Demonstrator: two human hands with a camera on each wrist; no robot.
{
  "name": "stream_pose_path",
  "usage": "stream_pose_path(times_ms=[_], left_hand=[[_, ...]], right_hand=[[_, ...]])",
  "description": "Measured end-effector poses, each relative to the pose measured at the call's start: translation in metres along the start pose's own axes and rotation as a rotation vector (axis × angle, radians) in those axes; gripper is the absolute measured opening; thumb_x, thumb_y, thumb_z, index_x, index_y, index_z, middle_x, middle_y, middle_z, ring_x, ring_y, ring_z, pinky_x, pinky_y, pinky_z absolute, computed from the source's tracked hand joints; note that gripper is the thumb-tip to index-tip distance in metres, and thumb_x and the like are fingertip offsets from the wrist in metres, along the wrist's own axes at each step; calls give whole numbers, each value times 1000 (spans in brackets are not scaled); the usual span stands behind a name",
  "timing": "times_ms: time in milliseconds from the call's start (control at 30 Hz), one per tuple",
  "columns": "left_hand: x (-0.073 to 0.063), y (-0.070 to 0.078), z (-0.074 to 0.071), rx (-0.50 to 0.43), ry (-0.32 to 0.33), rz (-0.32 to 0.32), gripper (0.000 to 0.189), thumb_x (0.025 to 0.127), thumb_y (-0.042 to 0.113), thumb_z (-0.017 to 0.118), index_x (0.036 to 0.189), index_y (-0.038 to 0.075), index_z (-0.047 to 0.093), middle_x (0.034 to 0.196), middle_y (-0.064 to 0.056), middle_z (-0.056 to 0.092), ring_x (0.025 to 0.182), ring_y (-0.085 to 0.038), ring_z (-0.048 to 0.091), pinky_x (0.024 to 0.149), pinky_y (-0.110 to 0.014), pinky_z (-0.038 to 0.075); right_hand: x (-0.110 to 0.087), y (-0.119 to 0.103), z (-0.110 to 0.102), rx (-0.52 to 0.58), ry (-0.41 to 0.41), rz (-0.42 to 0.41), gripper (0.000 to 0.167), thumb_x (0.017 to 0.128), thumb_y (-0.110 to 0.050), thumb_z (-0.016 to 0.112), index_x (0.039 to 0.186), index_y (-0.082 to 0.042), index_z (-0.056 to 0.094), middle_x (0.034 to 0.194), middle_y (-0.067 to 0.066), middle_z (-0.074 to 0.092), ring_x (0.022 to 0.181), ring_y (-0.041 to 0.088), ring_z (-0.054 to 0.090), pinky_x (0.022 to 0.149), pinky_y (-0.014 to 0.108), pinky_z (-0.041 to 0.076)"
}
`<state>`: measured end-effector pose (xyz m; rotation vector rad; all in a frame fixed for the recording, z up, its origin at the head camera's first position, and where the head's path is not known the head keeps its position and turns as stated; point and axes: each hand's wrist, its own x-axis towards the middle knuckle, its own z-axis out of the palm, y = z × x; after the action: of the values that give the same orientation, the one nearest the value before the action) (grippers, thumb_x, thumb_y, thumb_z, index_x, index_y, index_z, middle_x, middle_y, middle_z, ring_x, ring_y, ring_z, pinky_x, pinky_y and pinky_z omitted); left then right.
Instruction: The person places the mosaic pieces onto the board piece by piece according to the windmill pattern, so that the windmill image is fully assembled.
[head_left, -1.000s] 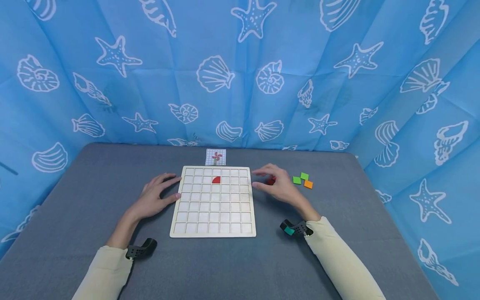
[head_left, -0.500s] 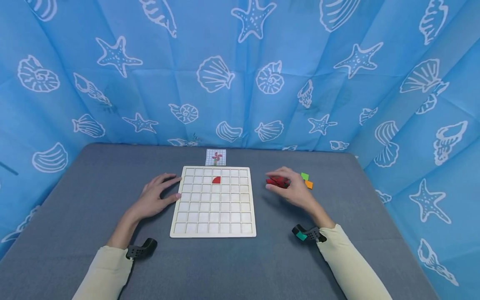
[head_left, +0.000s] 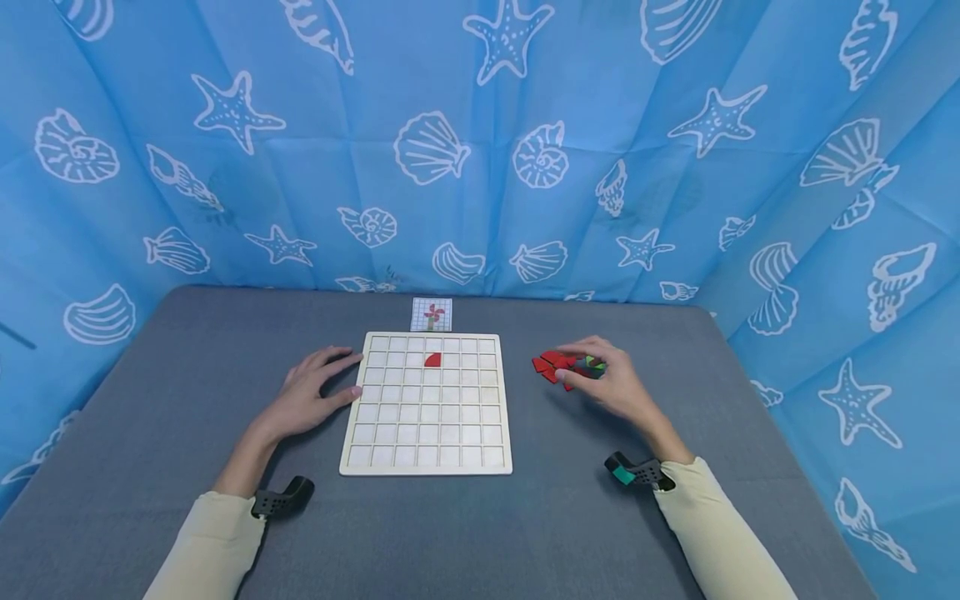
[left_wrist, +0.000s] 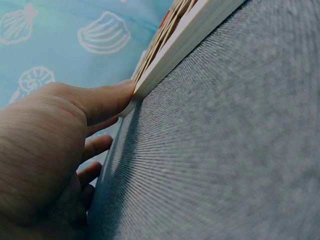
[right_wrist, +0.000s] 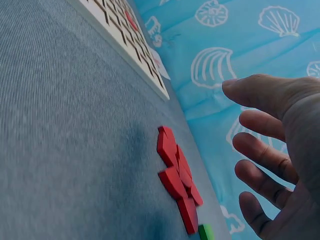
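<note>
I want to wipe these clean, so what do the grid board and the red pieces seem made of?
Grid board: likely wood, matte and pale, with faint grain along its edge. Red pieces: perhaps painted wood or plastic, smooth and low-sheen; the even colour fits either.

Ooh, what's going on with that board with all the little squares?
A person's left hand touches the left edge of a wooden grid board. One red quarter-circle tile lies in a square near its far side. The right hand, holding nothing, hovers by a cluster of red tiles beside the board. A card with a red pinwheel-like picture lies behind it.
</note>
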<state>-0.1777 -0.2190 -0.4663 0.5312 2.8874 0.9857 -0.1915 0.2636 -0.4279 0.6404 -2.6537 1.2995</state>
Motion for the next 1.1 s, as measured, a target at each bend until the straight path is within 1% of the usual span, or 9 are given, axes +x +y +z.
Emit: stream_pose_path(times_ms=[167,333,467,633,867,967,1100], left_hand=[[0,0,0,-1,4,0,62,100,39,65,152,8,48,157,-22,35,149,-47,16,110,-72,10],[0,0,1,3,4,-1,62,100,39,65,152,8,48,157,-22,35,149,-47,17,109,-72,11],[0,0,1,2,6,-4,62,100,38,65,152,8,48,157,-22,35,149,-47,16,109,-72,11],[0,-1,2,2,10,-3,62,100,38,66,151,8,49,156,-22,36,149,-47,17,109,-72,11],[0,-1,1,3,10,2,62,100,38,65,152,8,49,156,-22,36,149,-47,17,109,-72,11],[0,-1,2,2,10,2,62,100,38,65,152,8,49,156,-22,36,149,-47,17,109,-72,11],[0,-2,2,3,11,6,63,100,39,66,152,8,49,156,-22,36,149,-47,17,109,-72,11]], right_hand=[[-5,6,-6,-17,-5,19,36,90,-12,79,124,-2,72,118,15,66,108,38,58,88,55,47],[-10,9,-9,-28,-7,39,37,89,-12,79,124,-1,72,118,14,65,110,36,57,87,54,45],[-13,12,-9,-49,-2,47,38,88,-14,80,123,-2,72,118,12,65,108,32,57,86,50,44],[-16,18,-10,-71,1,45,38,87,-13,82,122,-3,73,116,11,66,105,31,57,84,48,45],[-18,24,-10,-101,-8,52,37,83,-12,85,118,-2,75,114,14,66,98,29,57,78,39,44],[-18,26,-9,-104,-22,72,37,84,-13,85,118,-3,75,114,13,66,99,28,58,81,40,45],[-17,27,-8,-110,-42,92,38,84,-16,85,120,-5,75,114,12,66,102,27,58,85,45,46]])
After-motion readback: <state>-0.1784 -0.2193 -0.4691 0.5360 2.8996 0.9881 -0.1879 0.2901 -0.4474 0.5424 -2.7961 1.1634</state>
